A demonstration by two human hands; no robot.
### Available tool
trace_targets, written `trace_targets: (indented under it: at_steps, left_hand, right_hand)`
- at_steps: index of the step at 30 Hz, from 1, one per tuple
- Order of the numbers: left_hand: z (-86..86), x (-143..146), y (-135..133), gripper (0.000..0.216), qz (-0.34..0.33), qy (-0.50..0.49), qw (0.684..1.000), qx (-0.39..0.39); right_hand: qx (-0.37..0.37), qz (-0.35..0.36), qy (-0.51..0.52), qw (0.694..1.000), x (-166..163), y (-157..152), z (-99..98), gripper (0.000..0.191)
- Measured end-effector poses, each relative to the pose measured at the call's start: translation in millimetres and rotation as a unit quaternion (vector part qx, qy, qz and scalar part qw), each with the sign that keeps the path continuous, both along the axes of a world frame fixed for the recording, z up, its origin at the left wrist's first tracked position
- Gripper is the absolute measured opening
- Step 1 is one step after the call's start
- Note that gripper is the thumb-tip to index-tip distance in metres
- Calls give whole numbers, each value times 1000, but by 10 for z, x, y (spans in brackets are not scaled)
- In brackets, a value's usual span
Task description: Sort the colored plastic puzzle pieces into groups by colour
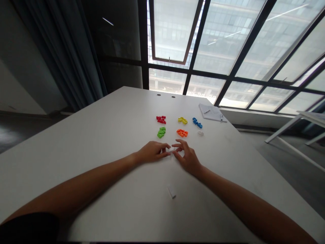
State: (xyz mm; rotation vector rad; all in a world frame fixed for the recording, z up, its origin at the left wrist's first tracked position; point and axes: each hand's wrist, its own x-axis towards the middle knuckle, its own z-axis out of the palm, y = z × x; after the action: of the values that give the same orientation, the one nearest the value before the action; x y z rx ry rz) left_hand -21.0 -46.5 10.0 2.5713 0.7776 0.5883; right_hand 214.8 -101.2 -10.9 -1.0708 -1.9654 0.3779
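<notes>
In the middle of the white table (122, 193), my left hand (153, 151) and my right hand (187, 157) meet fingertip to fingertip. Between them is a small white piece (171, 149), pinched from both sides; its exact shape is too small and blurred to make out. Just beyond the hands sit a pile of green pieces (161, 132) and a pile of orange pieces (182, 133). Closer to me lies a small white block (172, 192), apart from both hands.
Farther back are red pieces (161, 119), yellow pieces (182, 120) and blue pieces (197, 122). A small whitish piece (200, 133) lies right of the orange pile. Papers (212, 112) with a pen (221, 118) rest near the table's right edge. Windows stand behind.
</notes>
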Motion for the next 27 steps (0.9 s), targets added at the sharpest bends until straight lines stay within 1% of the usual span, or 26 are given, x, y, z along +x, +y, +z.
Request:
trace_targets:
  at_steps: [2,4,6,9,15,21,24,27]
  left_hand:
    - [-6,0,12,36,14,-25,1000,-11]
    - [-13,0,26,37,21,-43,999,-21]
    - [-12,2,31,37,22,-43,998,-27]
    - [9,8,17,37,29,-29,999,-28]
    - [52,18,-14,33,31,-5,999,-28]
    - [35,28,1,39,16,28,999,-5]
    - [40,37,-1,41,25,35,999,-3]
    - [49,41,-3,40,36,43,998,-10]
  right_hand:
    - [-17,-5,-15,1000,-10,-1,2,57]
    - [-27,-5,-40,999,-11,4,-5,60]
    - [-29,-8,-42,999,-7,11,-15,55]
    - [-15,-16,-15,1000,-3,15,-25,42]
    - [35,-36,23,998,-4,9,-15,32]
    - [73,-33,-11,997,0,4,53,16]
    - [77,-25,-19,997,-10,4,61,13]
    - [53,-31,-24,998,-16,19,52,11]
